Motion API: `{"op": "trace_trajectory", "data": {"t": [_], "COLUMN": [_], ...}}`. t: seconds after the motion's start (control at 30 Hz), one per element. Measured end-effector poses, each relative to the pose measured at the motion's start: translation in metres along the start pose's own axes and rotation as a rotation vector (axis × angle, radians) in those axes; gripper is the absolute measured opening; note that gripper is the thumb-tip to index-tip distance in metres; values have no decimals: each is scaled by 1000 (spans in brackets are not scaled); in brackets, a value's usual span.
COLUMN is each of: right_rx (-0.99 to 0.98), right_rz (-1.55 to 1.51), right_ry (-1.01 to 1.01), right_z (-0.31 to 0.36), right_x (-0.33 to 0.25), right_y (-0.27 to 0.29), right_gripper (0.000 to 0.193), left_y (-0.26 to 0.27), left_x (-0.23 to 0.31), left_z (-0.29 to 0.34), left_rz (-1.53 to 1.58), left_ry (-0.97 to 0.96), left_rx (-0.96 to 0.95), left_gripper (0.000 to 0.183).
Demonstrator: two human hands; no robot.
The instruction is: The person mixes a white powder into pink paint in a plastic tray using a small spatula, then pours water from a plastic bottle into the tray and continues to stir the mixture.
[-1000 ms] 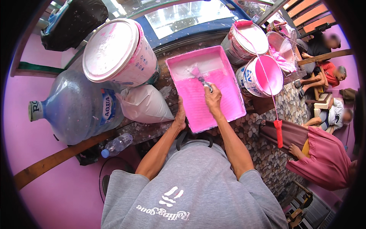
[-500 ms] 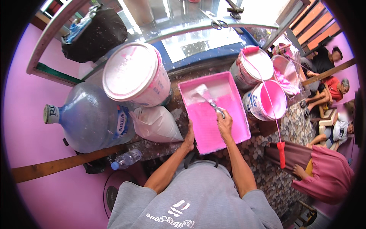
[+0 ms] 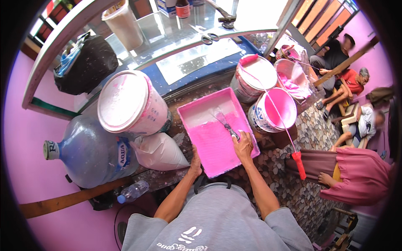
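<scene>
A pink rectangular paint tray (image 3: 208, 166) with pink paint in it stands on a stained worktop in front of me. My left hand (image 3: 196, 162) grips the tray's left side near its lower corner, fingers mostly hidden by the rim. My right hand (image 3: 243, 146) is over the tray's right half, closed at the handle end of a paint scraper (image 3: 228, 127). The scraper's blade points away from me, low over the paint, where a paler patch shows at the far end. Whether the blade touches the tray floor I cannot tell.
Left stand a lidded white bucket (image 3: 123, 100), a large water jug (image 3: 90, 152) and a white bag (image 3: 161, 152). Right are a lidded paint bucket (image 3: 257, 77) and an open pink-lined bucket (image 3: 261, 119), a red-handled roller (image 3: 298, 165) across them. Glass case (image 3: 167, 33) behind; people sit right.
The whole view has shifted, so the tray appears lower and further left. Within the tray, the scraper's blade sits a little further right, and my right hand has moved along with it.
</scene>
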State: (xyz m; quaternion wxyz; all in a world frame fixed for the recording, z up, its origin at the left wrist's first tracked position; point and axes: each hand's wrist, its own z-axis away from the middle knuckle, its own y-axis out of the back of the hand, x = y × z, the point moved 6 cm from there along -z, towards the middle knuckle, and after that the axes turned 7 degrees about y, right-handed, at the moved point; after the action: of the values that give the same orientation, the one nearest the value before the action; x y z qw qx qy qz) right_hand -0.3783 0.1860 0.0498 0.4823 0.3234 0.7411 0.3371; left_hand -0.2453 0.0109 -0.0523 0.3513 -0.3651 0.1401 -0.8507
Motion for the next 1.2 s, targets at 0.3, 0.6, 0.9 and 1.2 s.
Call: {"op": "trace_trajectory", "data": {"t": [0.3, 0.6, 0.9, 1.2], "right_rx": [-21, -307, -623, -840], "right_rz": [-215, -389, -507, -575], "right_ry": [106, 82, 141, 279], "right_z": [-20, 24, 52, 59], "right_x": [-6, -33, -55, -103], "right_y": [25, 4, -13, -25], "right_gripper": [11, 19, 16, 20], "left_y": [41, 46, 141, 153], "left_x": [-14, 21, 76, 136], "left_z": [-2, 142, 329, 352], "left_rz": [-203, -322, -368, -1145], "left_ry": [-145, -228, -816, -724], "left_rx": [250, 541, 1733, 1427], "left_gripper": [75, 47, 91, 32]}}
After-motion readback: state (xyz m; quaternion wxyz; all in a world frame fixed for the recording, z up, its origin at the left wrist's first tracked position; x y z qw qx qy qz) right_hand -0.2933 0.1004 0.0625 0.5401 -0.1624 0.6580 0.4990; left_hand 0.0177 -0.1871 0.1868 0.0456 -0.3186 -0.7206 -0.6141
